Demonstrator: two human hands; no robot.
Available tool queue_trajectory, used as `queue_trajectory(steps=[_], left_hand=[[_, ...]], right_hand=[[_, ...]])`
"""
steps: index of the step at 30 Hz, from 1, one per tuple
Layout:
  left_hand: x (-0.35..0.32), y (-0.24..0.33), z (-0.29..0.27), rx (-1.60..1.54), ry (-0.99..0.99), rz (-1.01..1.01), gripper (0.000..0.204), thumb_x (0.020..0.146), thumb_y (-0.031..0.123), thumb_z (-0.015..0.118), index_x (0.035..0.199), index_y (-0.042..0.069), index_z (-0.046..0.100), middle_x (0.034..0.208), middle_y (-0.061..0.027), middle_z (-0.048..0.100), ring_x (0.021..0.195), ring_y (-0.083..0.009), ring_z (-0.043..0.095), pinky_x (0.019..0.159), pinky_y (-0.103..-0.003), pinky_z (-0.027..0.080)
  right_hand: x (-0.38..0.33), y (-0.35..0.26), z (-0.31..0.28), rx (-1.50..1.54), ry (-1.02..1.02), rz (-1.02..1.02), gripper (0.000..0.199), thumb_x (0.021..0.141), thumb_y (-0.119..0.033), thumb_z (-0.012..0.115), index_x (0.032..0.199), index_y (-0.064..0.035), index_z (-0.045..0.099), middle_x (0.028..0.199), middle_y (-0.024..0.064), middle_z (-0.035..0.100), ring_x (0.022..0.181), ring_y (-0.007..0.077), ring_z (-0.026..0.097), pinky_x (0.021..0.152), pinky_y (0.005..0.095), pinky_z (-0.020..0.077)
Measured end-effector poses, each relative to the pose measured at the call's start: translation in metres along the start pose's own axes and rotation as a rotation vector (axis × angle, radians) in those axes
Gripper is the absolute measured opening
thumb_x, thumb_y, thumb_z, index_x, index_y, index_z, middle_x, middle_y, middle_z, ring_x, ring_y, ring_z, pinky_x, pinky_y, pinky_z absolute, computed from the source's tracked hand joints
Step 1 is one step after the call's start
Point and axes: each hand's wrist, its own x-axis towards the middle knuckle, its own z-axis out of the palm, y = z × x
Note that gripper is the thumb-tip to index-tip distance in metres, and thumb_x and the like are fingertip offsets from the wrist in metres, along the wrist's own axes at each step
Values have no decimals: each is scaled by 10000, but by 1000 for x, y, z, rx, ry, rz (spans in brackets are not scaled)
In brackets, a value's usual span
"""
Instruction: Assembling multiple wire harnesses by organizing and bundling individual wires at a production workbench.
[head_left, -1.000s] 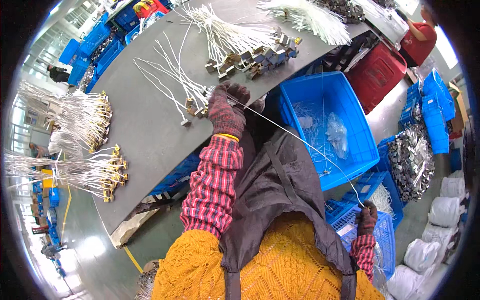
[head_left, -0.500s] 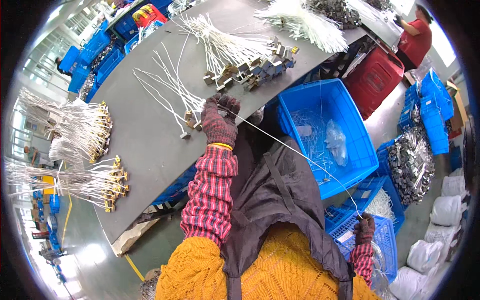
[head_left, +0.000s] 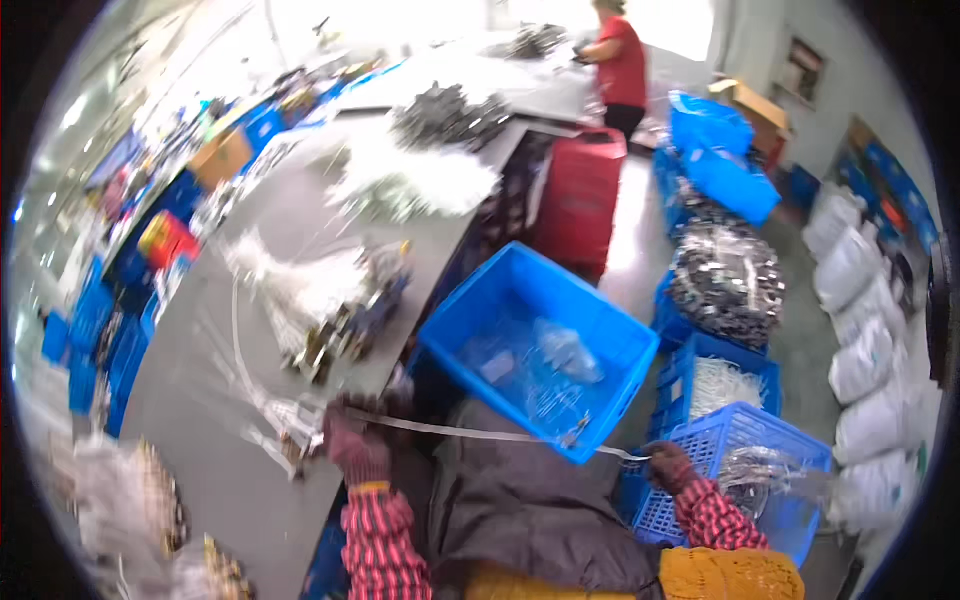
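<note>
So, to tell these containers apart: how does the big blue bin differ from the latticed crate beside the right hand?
The blue bin has solid-looking walls; the latticed crate has perforated ones. The bin is bright blue; the crate leans violet. The bin holds clear plastic; the crate holds shiny strands. Both are open-topped.

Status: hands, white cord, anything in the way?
Left hand, right hand gripping white cord. Cord stretched between them. Cord crosses blue bin's corner; contact unclear.

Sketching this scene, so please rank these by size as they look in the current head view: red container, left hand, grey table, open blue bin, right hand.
1. Grey table
2. Open blue bin
3. Red container
4. Left hand and right hand: unranked, since nearness to the camera may differ.
</note>
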Motion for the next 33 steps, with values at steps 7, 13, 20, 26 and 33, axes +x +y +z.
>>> queue_trajectory(steps=[7, 13, 20, 26, 33], left_hand=[[-51, -40, 30, 843, -428, 537, 190, 984, 134, 536, 975, 43, 703, 864, -56, 664, 802, -147, 638, 698, -281, 531], [-48, -11, 8, 568, -241, 216, 262, 998, 217, 565, 943, -6, 691, 878, -85, 703, 804, -154, 657, 753, -273, 525], [-37, -18, -22, 258, -93, 48, 261, 998, 207, 570, 977, -23, 691, 899, -101, 715, 837, -180, 675, 793, -294, 540], [-27, -9, -42, 261, -22, 94, 226, 985, 148, 569, 1005, -55, 666, 917, -158, 709, 845, -240, 695, 808, -369, 584], [-32, 8, -39, 165, 61, 47, 202, 986, 135, 555, 984, -37, 659, 910, -148, 706, 812, -245, 699, 778, -360, 587]], right_hand=[[44, -99, 220, -152, -395, -295, 356, 826, -223, 659, 1140, -55, 641, 947, 51, 639, 886, 152, 575, 782, 350, 479], [14, -188, 329, 168, -855, -443, 476, 922, -146, 663, 1354, -81, 472, 1011, 53, 629, 797, 146, 614, 677, 289, 529], [-1, -209, 356, -332, -671, -713, 715, 902, -40, 656, 1508, -113, 282, 1090, 103, 637, 861, 151, 640, 713, 302, 541], [11, -183, 376, -392, -562, -834, 610, 802, -125, 772, 1338, -106, 481, 1092, 154, 671, 990, 326, 675, 843, 420, 529], [20, -141, 384, -232, -525, -1010, 515, 781, -81, 788, 1238, -100, 553, 1136, 140, 667, 994, 298, 682, 837, 380, 549]])
